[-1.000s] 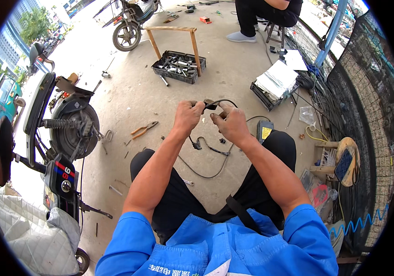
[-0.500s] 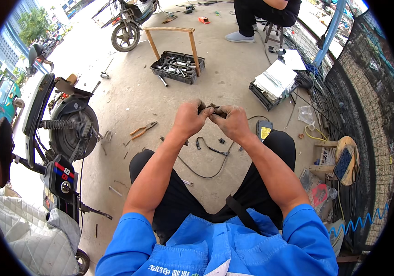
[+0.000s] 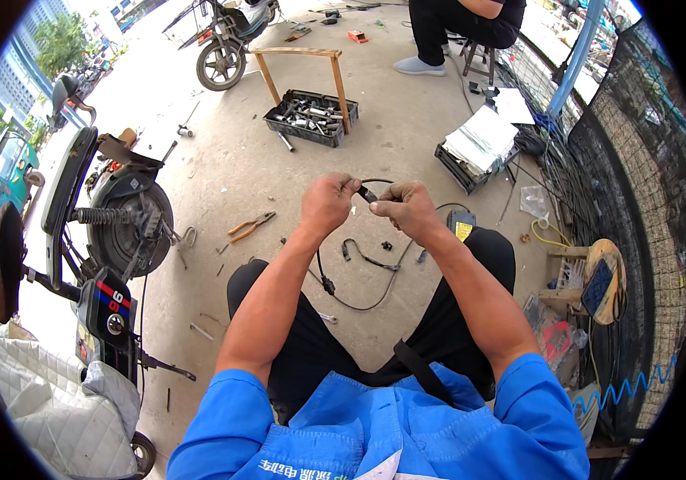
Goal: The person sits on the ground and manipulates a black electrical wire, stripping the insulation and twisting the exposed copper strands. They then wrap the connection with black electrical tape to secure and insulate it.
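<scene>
My left hand [image 3: 328, 204] and my right hand [image 3: 408, 206] are held together in front of me, above my knees. Both pinch a thin black cable [image 3: 367, 192] with a small black connector between the fingertips. The cable arcs up over my hands and hangs down in a loop [image 3: 357, 302] toward the concrete floor between my legs. Another short black lead with plugs [image 3: 367, 256] lies on the ground just below my hands.
A scooter lying on its side [image 3: 111, 216] fills the left. Orange-handled pliers [image 3: 248, 226] lie on the floor. A black tray of tools [image 3: 309, 118] sits under a wooden stool frame. A seated person [image 3: 463, 28] is at the top; a yellow-faced meter [image 3: 461, 224] is by my right knee.
My hands have stayed close together on the cable, shifting it slightly between the fingertips; the hanging loop has swung a little.
</scene>
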{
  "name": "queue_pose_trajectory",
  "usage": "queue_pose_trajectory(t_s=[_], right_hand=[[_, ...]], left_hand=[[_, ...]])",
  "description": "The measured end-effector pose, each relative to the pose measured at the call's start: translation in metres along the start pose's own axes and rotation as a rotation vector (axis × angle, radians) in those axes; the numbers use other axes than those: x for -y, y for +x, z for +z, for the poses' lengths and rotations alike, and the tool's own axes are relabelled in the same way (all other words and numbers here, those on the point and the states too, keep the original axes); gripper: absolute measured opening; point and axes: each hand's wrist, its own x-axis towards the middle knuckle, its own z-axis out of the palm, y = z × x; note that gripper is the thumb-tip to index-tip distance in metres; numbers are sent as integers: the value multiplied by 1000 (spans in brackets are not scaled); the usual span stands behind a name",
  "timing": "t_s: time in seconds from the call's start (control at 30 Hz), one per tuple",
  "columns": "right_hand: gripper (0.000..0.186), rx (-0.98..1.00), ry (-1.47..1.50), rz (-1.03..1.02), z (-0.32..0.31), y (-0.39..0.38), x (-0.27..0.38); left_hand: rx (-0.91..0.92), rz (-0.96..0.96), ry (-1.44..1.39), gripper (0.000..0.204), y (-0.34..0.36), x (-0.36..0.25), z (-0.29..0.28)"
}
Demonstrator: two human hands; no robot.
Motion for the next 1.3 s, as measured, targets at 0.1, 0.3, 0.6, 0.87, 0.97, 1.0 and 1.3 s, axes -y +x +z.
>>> queue_pose_trajectory(t_s=[0.1, 0.3, 0.6, 0.87, 0.97, 1.0, 1.3], right_hand=[[21, 51, 76, 11, -2, -2, 2], [31, 12, -238, -8, -2, -3, 6], [39, 42, 40, 66, 9, 6, -6], [24, 16, 160, 62, 8, 7, 3], [22, 36, 98, 55, 8, 8, 6], [23, 34, 64, 45, 8, 7, 4], [27, -86, -154, -134, 11, 13, -3]], left_hand=[[113, -93, -69, 23, 4, 8, -3], [329, -338, -613, 21, 2, 2, -10], [495, -410, -970, 16, -2, 6, -5], [416, -398, -1085, 12, -1, 8, 2], [389, -418, -1099, 12, 1, 4, 3], [380, -438, -1107, 12, -1, 2, 6], [474, -463, -1153, 19, -3, 10, 21]])
